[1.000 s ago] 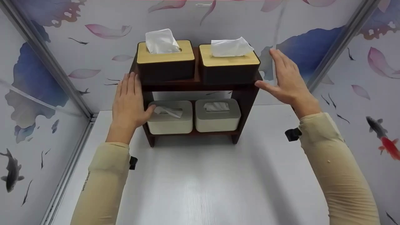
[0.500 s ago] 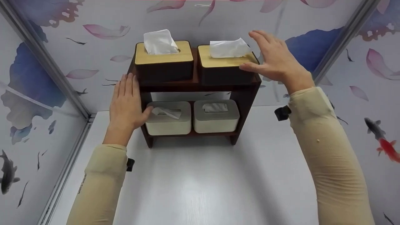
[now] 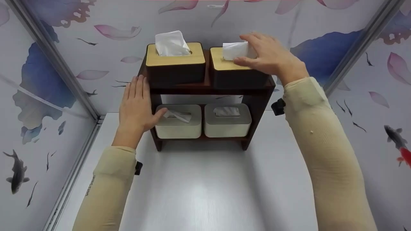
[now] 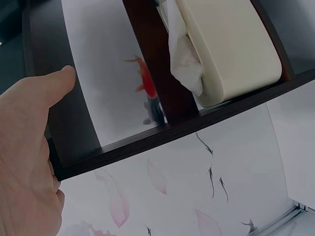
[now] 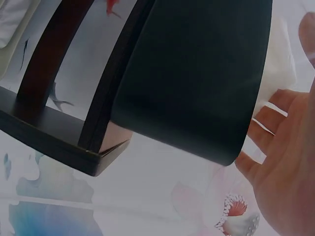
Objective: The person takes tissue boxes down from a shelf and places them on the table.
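Note:
My left hand (image 3: pixel 136 107) rests with straight fingers along the left side of a dark brown two-tier shelf (image 3: pixel 261 106). In the left wrist view, its thumb (image 4: pixel 61 83) points across the shelf's end. My right hand (image 3: pixel 266 54) is over the right end of a black tissue box (image 3: pixel 239 78) with a wooden lid, on the top tier. Its thumb and fingers are spread apart around the white tissue (image 3: pixel 232 51) sticking out of the lid. In the right wrist view, the fingers (image 5: pixel 283 123) lie close to the lid; whether they touch is unclear.
A matching black tissue box (image 3: pixel 175 73) stands to the left on the top tier. Two cream tissue boxes with grey lids, one left (image 3: pixel 178 131) and one right (image 3: pixel 228 130), fill the lower tier. Patterned panels enclose the white table (image 3: pixel 199 186) behind and at both sides.
My right hand has moved left, from beside the shelf to over the right black tissue box and its tissue. My left hand stays at the shelf's side.

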### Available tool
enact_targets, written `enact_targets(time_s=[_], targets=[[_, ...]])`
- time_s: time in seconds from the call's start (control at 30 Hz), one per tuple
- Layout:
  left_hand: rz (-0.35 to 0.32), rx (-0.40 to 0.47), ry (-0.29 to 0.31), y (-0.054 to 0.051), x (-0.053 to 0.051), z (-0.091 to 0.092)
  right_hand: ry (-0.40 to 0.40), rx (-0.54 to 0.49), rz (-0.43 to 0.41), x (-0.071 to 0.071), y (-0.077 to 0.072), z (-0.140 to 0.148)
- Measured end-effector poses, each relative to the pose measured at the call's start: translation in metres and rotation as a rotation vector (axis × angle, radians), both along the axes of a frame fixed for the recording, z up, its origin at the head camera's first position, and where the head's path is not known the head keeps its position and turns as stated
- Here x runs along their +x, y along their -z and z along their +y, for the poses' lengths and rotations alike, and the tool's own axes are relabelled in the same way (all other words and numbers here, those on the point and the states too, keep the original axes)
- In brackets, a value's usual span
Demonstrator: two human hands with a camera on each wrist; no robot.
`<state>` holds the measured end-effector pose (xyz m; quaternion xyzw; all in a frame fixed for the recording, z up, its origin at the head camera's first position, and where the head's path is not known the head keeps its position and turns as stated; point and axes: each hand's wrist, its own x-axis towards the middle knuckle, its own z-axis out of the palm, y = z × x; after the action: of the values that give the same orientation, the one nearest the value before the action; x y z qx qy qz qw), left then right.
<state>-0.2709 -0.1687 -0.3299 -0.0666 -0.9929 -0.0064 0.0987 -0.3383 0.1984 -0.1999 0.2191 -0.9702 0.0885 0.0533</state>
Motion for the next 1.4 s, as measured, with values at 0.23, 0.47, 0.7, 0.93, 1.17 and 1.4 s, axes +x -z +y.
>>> enact_targets(time_s=[0.23,0.47,0.7,0.93,1.17,1.4], targets=[[0.001,-0.007,-0.002,-0.001,0.001,-0.003,-0.073,0.076,-0.049,-0.008,0.000,-0.018],[-0.005,-0.027,-0.005,0.000,0.000,0.000,-0.097,0.092,-0.087,-0.018,0.005,-0.021],[-0.005,-0.030,-0.011,0.001,0.000,0.002,-0.118,0.059,-0.145,-0.025,0.009,-0.019],[0.003,-0.023,-0.005,0.002,0.000,0.003,-0.097,0.079,-0.170,-0.028,0.014,-0.020],[0.010,-0.022,-0.009,0.001,0.000,0.003,-0.096,0.091,-0.186,-0.030,0.014,-0.021],[0.021,-0.024,-0.017,0.000,0.000,0.002,-0.073,0.135,-0.214,-0.029,0.013,-0.024]])
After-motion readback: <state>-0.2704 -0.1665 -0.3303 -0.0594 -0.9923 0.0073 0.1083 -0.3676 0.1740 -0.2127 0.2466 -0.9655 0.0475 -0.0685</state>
